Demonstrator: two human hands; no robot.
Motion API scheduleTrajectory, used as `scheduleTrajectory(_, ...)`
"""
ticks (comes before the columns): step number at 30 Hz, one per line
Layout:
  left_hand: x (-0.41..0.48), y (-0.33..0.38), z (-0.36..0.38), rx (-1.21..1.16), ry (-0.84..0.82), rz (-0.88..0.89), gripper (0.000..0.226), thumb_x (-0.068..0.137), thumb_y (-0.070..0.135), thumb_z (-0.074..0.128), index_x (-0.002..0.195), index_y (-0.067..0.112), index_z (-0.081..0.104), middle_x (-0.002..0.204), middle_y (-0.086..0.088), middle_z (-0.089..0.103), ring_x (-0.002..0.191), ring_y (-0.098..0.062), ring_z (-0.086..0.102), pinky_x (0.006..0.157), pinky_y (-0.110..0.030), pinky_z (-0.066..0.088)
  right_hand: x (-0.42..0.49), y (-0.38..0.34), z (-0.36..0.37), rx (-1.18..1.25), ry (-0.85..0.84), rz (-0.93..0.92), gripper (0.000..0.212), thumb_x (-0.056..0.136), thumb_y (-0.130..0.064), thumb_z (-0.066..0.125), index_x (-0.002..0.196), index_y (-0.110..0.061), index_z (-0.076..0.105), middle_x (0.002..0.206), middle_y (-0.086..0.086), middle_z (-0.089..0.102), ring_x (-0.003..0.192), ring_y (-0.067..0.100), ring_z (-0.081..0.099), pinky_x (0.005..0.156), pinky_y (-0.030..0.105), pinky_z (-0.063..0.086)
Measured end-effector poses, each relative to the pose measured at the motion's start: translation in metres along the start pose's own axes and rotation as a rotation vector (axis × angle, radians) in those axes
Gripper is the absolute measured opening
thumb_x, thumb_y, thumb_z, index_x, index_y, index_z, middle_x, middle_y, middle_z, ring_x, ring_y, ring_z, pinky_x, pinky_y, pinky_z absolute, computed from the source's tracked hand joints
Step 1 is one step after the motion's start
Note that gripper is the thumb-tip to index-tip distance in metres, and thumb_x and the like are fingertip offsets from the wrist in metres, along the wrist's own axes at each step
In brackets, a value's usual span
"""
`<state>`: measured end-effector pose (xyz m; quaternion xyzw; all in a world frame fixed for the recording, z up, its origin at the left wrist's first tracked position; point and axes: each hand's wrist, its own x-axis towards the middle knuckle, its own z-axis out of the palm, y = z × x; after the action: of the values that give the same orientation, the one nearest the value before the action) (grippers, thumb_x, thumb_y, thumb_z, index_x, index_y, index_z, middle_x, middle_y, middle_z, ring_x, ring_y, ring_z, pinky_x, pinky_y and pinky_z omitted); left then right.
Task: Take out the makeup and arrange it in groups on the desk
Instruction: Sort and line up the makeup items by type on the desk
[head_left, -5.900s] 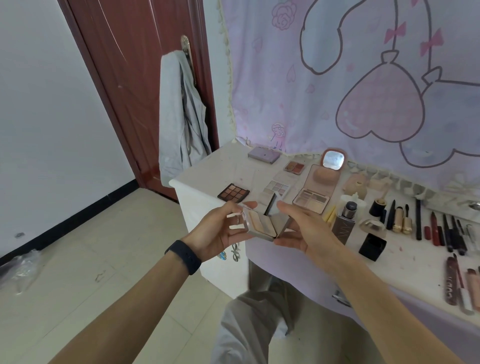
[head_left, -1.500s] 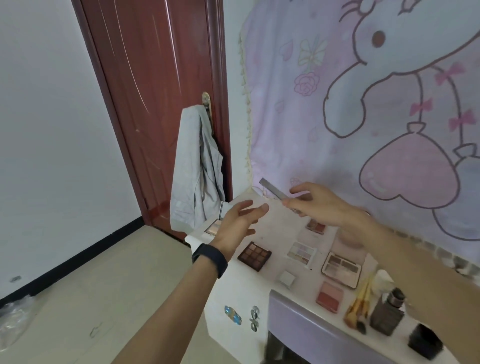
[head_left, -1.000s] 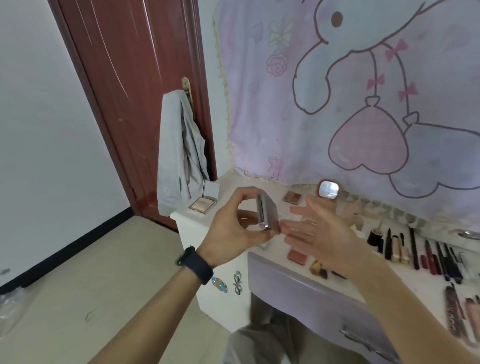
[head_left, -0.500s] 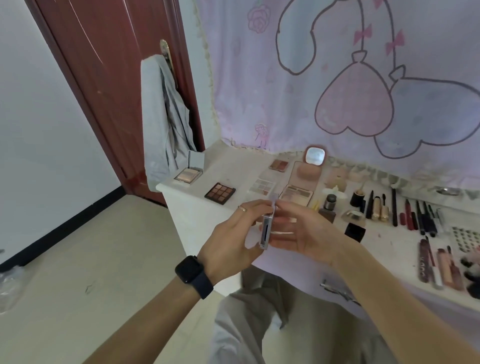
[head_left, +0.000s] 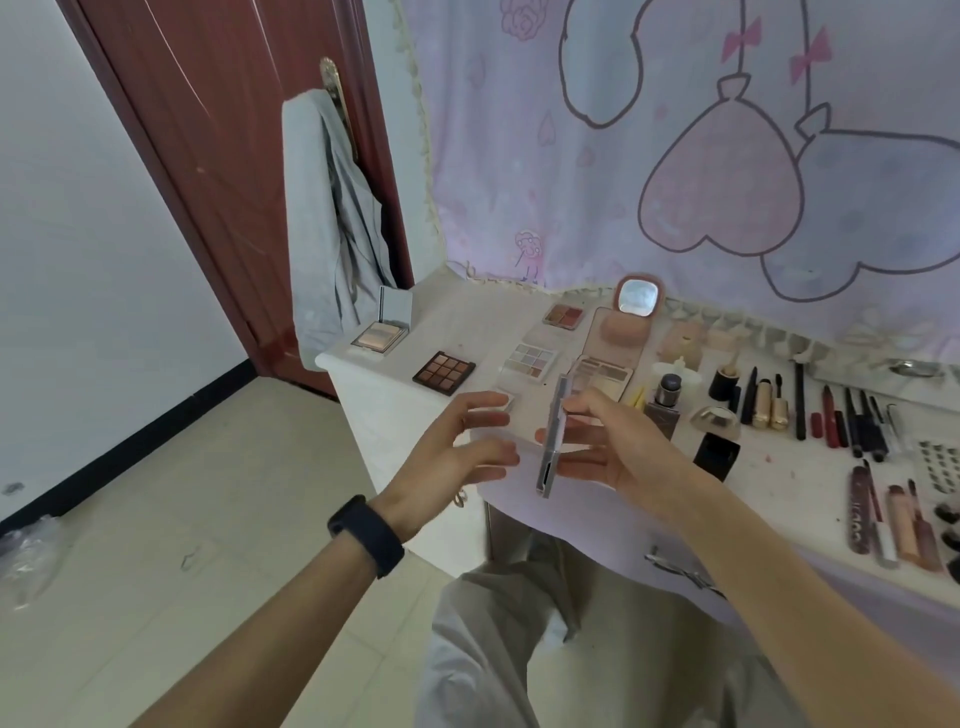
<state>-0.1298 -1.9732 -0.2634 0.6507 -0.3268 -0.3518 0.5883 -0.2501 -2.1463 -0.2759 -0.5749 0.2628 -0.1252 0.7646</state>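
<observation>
While your right hand pinches the slim palette between thumb and fingers, edge-on and upright above the front edge of the desk, your left hand hovers just beside it, fingers spread and relaxed, holding nothing. Behind them on the desk lie a brown palette, an open compact near the left corner, and a row of pencils well off to the right. A black band wraps your left wrist.

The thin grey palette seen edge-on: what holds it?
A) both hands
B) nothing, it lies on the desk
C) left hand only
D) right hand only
D: the right hand pinches the thin grey palette; the left hand, fingers spread, is apart from it.
</observation>
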Motion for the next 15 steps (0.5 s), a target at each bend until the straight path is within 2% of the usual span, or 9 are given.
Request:
scheduleTrajectory(3,0.004,0.006,0.002,-0.082,-0.151,-0.225,0.062,0.084,0.044,0.074,0.139,0.033,0.048,0.134,-0.005,0.059,0.100,-0.033,0.073,0.094,-0.041,0.057,0.001,0.003,0.000,-0.098,-0.077,-0.026,0.029,0.085,-0.035,0.067,0.108,-0.019,0.074,0.107,0.009,0.077,0.097,0.026,0.074,0.073,0.035,0.061)
scheduleTrajectory(6,0.009,0.004,0.008,-0.258,-0.260,-0.296,0.059,0.091,0.031,0.071,0.144,0.037,0.044,0.136,-0.009,0.060,0.103,-0.046,0.069,0.092,-0.049,0.057,0.002,0.005,0.004,-0.173,-0.120,-0.050,0.017,0.090,-0.037,0.068,0.094,-0.021,0.074,0.105,0.001,0.076,0.093,0.026,0.076,0.082,0.045,0.062)
scheduleTrajectory(8,0.011,0.003,0.008,-0.371,-0.285,-0.294,0.054,0.092,0.024,0.068,0.142,0.034,0.048,0.134,-0.016,0.060,0.104,-0.050,0.067,0.086,-0.050,0.058,0.000,0.005,0.007,-0.225,-0.115,-0.068,0.021,0.095,-0.040,0.067,0.100,-0.022,0.075,0.109,-0.002,0.074,0.091,0.028,0.076,0.083,0.046,0.062)
scheduleTrajectory(11,0.014,-0.003,0.005,-0.432,-0.247,-0.283,0.053,0.087,0.024,0.070,0.138,0.031,0.055,0.132,-0.021,0.058,0.105,-0.050,0.066,0.082,-0.050,0.059,-0.007,0.002,0.007,-0.299,-0.098,-0.102,0.031,0.095,-0.047,0.066,0.120,-0.030,0.072,0.115,-0.011,0.071,0.088,0.026,0.077,0.084,0.039,0.062)
scheduleTrajectory(15,0.018,-0.011,0.000,-0.437,-0.113,-0.337,0.050,0.085,0.029,0.074,0.133,0.028,0.059,0.135,-0.022,0.053,0.113,-0.048,0.063,0.084,-0.051,0.059,-0.018,0.002,-0.004,-0.526,-0.104,-0.239,0.050,0.088,-0.048,0.071,0.133,-0.029,0.065,0.127,-0.014,0.066,0.110,0.008,0.069,0.097,0.031,0.055)
